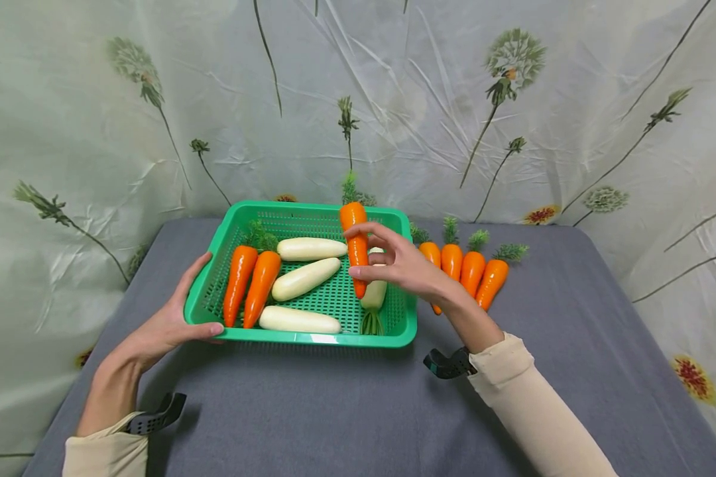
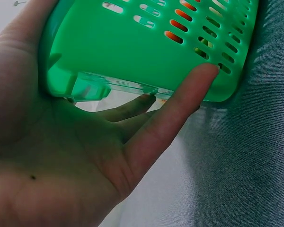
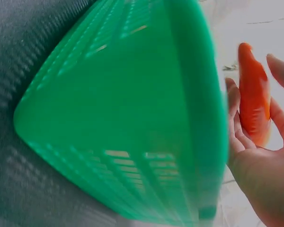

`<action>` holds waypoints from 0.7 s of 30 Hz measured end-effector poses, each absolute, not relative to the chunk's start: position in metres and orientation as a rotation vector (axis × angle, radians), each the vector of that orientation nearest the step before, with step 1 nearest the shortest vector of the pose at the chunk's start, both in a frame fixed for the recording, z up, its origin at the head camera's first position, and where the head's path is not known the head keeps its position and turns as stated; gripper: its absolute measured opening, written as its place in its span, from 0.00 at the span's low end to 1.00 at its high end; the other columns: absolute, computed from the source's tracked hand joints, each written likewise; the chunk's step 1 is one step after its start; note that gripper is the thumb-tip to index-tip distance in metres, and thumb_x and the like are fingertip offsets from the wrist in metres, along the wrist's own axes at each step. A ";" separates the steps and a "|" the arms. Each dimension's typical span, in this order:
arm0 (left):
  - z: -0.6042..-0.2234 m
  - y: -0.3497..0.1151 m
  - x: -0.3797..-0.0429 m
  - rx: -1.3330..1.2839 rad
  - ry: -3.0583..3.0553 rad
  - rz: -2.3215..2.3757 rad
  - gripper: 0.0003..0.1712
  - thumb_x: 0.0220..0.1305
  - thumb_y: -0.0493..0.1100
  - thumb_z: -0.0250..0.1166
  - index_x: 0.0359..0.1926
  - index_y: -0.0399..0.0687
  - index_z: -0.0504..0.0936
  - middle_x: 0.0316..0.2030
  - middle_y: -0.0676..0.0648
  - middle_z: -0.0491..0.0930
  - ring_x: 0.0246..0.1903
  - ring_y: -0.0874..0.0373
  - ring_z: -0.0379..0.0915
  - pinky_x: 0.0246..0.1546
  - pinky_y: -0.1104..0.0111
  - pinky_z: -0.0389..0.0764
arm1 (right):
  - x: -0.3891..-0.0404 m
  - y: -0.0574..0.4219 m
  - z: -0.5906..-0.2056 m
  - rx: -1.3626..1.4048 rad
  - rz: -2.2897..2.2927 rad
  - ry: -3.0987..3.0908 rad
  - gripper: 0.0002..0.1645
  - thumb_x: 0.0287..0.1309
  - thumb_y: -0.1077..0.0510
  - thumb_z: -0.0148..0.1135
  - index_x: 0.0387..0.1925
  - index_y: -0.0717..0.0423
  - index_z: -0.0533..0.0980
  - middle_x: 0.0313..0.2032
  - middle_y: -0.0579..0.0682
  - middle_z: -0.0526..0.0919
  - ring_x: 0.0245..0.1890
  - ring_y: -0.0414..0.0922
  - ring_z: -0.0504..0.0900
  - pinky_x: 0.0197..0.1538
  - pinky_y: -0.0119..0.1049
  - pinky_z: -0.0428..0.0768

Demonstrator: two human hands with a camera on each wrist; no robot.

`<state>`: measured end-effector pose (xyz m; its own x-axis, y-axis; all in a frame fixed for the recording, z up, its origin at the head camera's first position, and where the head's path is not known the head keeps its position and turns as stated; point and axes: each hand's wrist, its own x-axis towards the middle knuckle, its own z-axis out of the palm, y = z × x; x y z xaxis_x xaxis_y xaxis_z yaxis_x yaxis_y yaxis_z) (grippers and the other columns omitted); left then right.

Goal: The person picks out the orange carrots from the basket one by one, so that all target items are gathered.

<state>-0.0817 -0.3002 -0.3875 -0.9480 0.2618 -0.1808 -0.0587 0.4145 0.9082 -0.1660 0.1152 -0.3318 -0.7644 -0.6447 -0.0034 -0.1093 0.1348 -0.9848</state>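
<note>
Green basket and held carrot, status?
Left hand grips left end of green basket. Right hand holds carrot over basket. Two more carrots, four white radishes inside; nothing visibly blocking.

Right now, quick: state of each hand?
Left hand: holding the green rectangular plastic basket by its corner.
Right hand: holding a glossy, tapered orange carrot with green leaves.

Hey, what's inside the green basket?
Two carrots on the left, three white radishes in the middle, one green-stemmed radish on the right. The right hand, holding another carrot, covers part of that last radish; whatever lies beneath the vegetables is hidden.
</note>
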 end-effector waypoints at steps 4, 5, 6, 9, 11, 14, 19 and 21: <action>-0.387 -0.300 -0.081 0.165 2.371 1.556 0.69 0.62 0.37 0.72 0.81 0.83 0.32 0.77 0.40 0.41 0.56 0.59 0.63 0.48 0.74 0.73 | -0.167 0.125 -0.331 -0.704 -1.671 2.016 0.36 0.66 0.60 0.68 0.72 0.48 0.67 0.71 0.59 0.69 0.57 0.57 0.83 0.54 0.47 0.84; -0.387 -0.300 -0.081 0.167 2.370 1.556 0.69 0.62 0.37 0.72 0.81 0.83 0.32 0.77 0.40 0.41 0.56 0.59 0.62 0.48 0.74 0.73 | -0.167 0.127 -0.330 -0.691 -1.677 2.012 0.36 0.66 0.61 0.69 0.72 0.48 0.67 0.72 0.59 0.68 0.58 0.58 0.83 0.54 0.47 0.84; -0.387 -0.301 -0.081 0.165 2.367 1.559 0.68 0.62 0.37 0.72 0.81 0.83 0.32 0.77 0.40 0.41 0.57 0.59 0.62 0.48 0.74 0.73 | -0.167 0.129 -0.330 -0.680 -1.681 2.011 0.37 0.66 0.61 0.69 0.73 0.48 0.67 0.73 0.59 0.67 0.60 0.59 0.82 0.55 0.47 0.84; -0.387 -0.301 -0.081 0.161 2.368 1.558 0.68 0.62 0.37 0.72 0.81 0.83 0.32 0.77 0.40 0.41 0.57 0.58 0.62 0.48 0.74 0.73 | -0.167 0.135 -0.328 -0.634 -1.682 2.022 0.37 0.66 0.62 0.69 0.72 0.45 0.67 0.73 0.56 0.67 0.62 0.60 0.82 0.56 0.49 0.84; -0.388 -0.300 -0.081 0.162 2.370 1.557 0.68 0.62 0.37 0.72 0.81 0.83 0.32 0.77 0.41 0.41 0.57 0.58 0.62 0.48 0.74 0.73 | -0.167 0.139 -0.327 -0.615 -1.678 2.035 0.37 0.66 0.62 0.69 0.72 0.45 0.67 0.71 0.56 0.68 0.60 0.58 0.84 0.56 0.50 0.84; -0.389 -0.300 -0.082 0.161 2.373 1.555 0.68 0.62 0.37 0.71 0.81 0.83 0.32 0.77 0.41 0.41 0.57 0.57 0.62 0.48 0.74 0.73 | -0.168 0.144 -0.327 -0.589 -1.684 2.037 0.36 0.66 0.62 0.69 0.72 0.44 0.67 0.68 0.57 0.70 0.55 0.52 0.88 0.56 0.49 0.83; -0.389 -0.300 -0.082 0.160 2.374 1.554 0.68 0.62 0.38 0.71 0.81 0.84 0.32 0.77 0.40 0.40 0.58 0.56 0.61 0.49 0.74 0.72 | -0.167 0.153 -0.329 -0.586 -1.723 2.007 0.37 0.68 0.64 0.67 0.74 0.46 0.64 0.67 0.59 0.69 0.50 0.47 0.90 0.56 0.44 0.83; -0.389 -0.300 -0.082 0.158 2.372 1.555 0.67 0.63 0.38 0.71 0.81 0.84 0.32 0.78 0.40 0.40 0.58 0.56 0.60 0.49 0.75 0.72 | -0.166 0.157 -0.330 -0.590 -1.721 2.021 0.37 0.68 0.64 0.66 0.74 0.46 0.64 0.69 0.57 0.67 0.49 0.47 0.89 0.56 0.42 0.83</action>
